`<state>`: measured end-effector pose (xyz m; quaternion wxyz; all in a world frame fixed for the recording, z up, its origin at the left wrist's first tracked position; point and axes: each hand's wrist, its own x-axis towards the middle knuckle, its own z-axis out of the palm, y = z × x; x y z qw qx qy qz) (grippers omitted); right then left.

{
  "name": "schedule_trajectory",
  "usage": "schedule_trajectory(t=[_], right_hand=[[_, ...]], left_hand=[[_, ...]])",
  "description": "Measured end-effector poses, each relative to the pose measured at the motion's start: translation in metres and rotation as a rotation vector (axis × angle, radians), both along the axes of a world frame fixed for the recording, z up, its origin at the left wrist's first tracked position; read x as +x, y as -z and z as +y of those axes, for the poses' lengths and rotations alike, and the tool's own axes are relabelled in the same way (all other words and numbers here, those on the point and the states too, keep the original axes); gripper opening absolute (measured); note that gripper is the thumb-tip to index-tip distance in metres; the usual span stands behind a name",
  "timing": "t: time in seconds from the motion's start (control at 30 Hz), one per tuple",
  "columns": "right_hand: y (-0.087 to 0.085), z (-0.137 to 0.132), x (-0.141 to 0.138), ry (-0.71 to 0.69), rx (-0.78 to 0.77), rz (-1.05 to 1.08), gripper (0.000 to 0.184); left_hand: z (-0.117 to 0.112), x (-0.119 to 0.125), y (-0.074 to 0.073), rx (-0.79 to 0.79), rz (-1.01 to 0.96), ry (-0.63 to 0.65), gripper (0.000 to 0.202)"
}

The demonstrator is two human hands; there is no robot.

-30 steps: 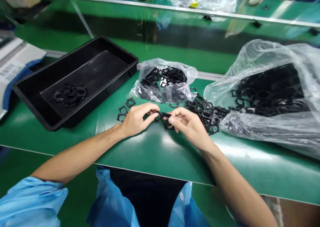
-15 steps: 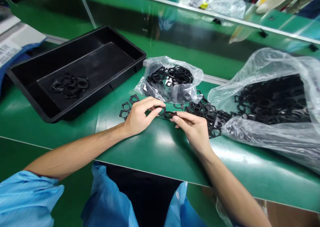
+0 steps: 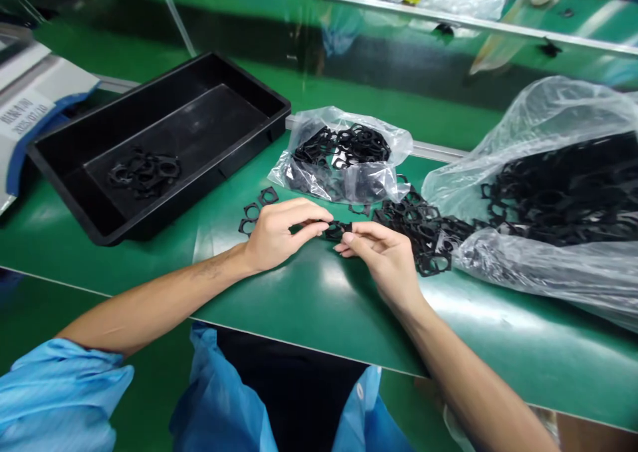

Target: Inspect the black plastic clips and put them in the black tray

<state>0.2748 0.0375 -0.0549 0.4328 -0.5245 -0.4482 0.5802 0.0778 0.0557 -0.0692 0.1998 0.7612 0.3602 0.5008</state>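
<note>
left hand (image 3: pixel 273 236): black ring-holed plastic (image 3: pixel 334 230) is pinched by thumb and fingertips.
right hand (image 3: pixel 386 252): its other end is pinched likewise.
pinched plastic: held between the tabletop's (image 3: pixel 299 299) front edge and the clear bag (image 3: pixel 371 185); one piece or two, cannot be told.
black tray (image 3: pixel 219 173): set toward the tabletop's back left corner.

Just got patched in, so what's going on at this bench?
A person's left hand and right hand hold a small black item between their fingers above the green table; whether it's one piece or two, I can't tell. A loose pile of black pieces lies by the right hand, next to a large clear bag. The black tray at left holds a small heap.
</note>
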Motion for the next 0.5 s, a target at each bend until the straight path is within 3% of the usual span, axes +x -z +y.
schedule_trajectory(t=[0.27, 0.5], right_hand=[[-0.0013, -0.0015, -0.001, 0.013, -0.014, 0.006, 0.03], [-0.0033, -0.0028, -0.0014, -0.04, -0.009, 0.006, 0.034]], left_hand=[[-0.0049, -0.0007, -0.0001, 0.048, 0.022, -0.072, 0.006], [-0.002, 0.0022, -0.0012, 0.078, 0.038, -0.031, 0.006]])
